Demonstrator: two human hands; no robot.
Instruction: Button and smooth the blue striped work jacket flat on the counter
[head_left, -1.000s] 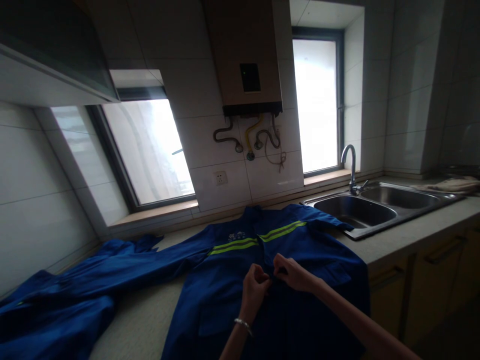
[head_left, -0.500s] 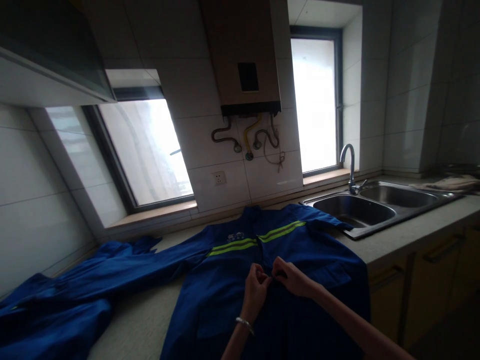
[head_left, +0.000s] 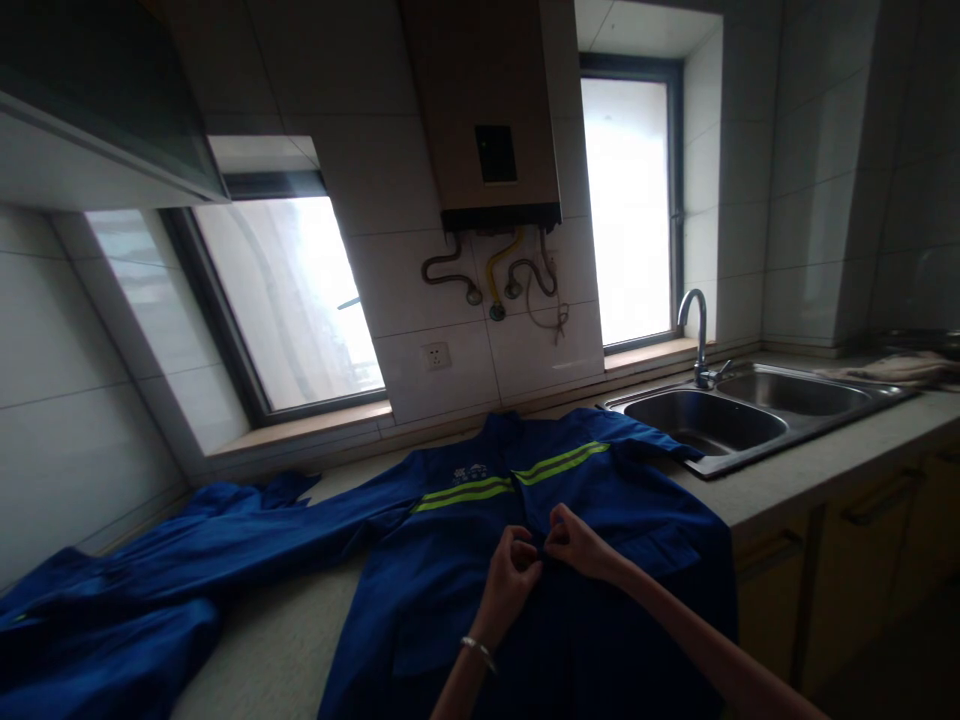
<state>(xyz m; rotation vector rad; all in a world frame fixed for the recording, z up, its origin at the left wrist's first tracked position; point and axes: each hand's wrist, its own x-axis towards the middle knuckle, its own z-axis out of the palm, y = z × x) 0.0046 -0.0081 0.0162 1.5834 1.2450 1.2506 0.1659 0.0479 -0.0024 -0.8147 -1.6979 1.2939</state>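
A blue work jacket [head_left: 465, 560] with yellow-green reflective stripes lies spread front side up on the counter, collar toward the wall. Below the stripes, at its front opening, both hands meet. My left hand [head_left: 514, 570], with a silver bracelet on the wrist, has its fingers curled and thumb bent in on the jacket's front edge. Close beside it, my right hand [head_left: 581, 545] pinches the cloth of the same opening. What lies right between the fingertips is too dark and small to make out.
More blue clothing [head_left: 112, 600] is bunched on the counter [head_left: 277, 640] at the left. A double steel sink [head_left: 705, 425] with a tap [head_left: 701, 340] stands at the right, one jacket sleeve reaching its rim. A water heater [head_left: 487, 120] hangs on the wall, and a cloth [head_left: 900, 368] lies past the sink.
My right hand's knuckles have lifted slightly, and the fingers of my left hand have loosened a little. The jacket stays in the same place.
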